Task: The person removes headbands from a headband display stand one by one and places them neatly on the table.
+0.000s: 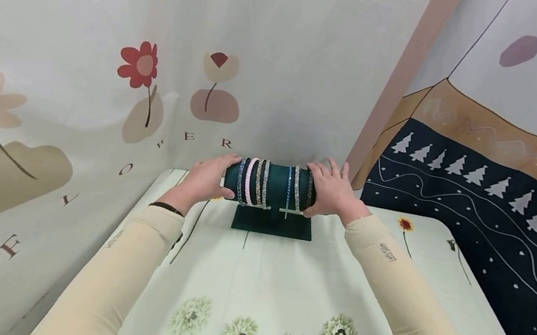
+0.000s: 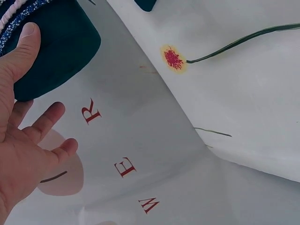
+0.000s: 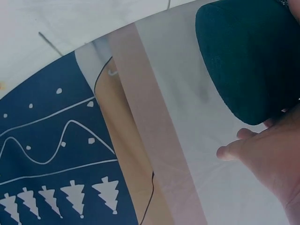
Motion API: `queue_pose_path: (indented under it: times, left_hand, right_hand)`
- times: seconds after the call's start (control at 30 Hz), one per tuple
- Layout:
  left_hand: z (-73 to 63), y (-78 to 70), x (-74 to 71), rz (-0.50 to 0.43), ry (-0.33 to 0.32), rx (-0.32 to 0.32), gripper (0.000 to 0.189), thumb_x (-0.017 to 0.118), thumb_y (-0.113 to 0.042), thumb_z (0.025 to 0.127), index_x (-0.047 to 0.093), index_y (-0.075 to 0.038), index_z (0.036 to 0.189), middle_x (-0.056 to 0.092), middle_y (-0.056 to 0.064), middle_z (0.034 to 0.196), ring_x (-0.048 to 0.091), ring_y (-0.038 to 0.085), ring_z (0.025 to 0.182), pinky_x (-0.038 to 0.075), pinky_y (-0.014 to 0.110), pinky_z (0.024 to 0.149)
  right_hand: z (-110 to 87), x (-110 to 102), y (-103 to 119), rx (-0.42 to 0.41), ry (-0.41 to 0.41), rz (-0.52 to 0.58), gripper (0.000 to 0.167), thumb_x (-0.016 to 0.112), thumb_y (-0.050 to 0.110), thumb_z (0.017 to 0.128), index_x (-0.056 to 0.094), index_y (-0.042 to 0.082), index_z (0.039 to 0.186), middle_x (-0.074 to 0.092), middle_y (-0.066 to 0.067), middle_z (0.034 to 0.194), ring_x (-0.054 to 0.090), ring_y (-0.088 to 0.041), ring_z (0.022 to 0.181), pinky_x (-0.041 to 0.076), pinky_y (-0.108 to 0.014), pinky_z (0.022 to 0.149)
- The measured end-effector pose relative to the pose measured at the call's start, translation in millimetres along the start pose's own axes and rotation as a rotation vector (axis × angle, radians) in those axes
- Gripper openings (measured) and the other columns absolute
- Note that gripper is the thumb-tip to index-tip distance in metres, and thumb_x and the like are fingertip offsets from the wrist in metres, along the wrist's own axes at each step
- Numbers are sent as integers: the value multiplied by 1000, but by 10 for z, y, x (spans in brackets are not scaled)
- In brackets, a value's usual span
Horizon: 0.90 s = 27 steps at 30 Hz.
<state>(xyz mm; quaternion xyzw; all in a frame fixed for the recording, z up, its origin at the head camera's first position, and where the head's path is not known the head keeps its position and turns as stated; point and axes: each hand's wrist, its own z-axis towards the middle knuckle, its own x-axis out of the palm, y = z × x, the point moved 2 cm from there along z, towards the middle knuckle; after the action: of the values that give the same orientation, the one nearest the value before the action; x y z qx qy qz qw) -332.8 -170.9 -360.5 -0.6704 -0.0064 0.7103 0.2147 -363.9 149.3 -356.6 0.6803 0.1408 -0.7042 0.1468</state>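
A dark green bracelet display stand (image 1: 278, 188) stands on the table, its padded bar lying crosswise above a flat base (image 1: 272, 224). Several bracelets circle the bar: a pink bracelet (image 1: 249, 181) and blue and silvery ones toward the left, a thin blue bracelet (image 1: 289, 188) and a silvery bracelet (image 1: 297, 188) toward the right. My left hand (image 1: 205, 181) grips the bar's left end, thumb in front and some fingers behind. At the right end my right hand (image 1: 335, 192) holds the bar between thumb and fingers, other fingers spread. Its thumb is out of the right wrist view.
A pale cloth with printed flowers covers the table (image 1: 264, 280). Behind and to the left hangs a light curtain (image 1: 286, 68) with flower prints and letters. Along the right side is a dark blue cloth (image 1: 458, 198) printed with white trees.
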Motion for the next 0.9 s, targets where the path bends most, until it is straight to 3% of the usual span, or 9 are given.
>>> queue_pose_path:
  times: [0.5,0.9]
  left_hand:
    - [0,2,20,-24,10,-8,97,88,-27,91,32,-17,169,26,10,179,33,39,162,29,72,126]
    - [-15,-1,16,-47,5,-16,97,88,-26,91,32,-17,169,25,10,179,32,40,162,26,72,127]
  right_hand:
    - [-109,52,-195,1,-46,212,124,100,42,69,27,18,167,37,-16,171,5,-47,165,-1,-78,129]
    - [-161,54,-324,24,-45,254,124,100,42,69,27,22,167,37,-18,171,6,-50,165,2,-79,129]
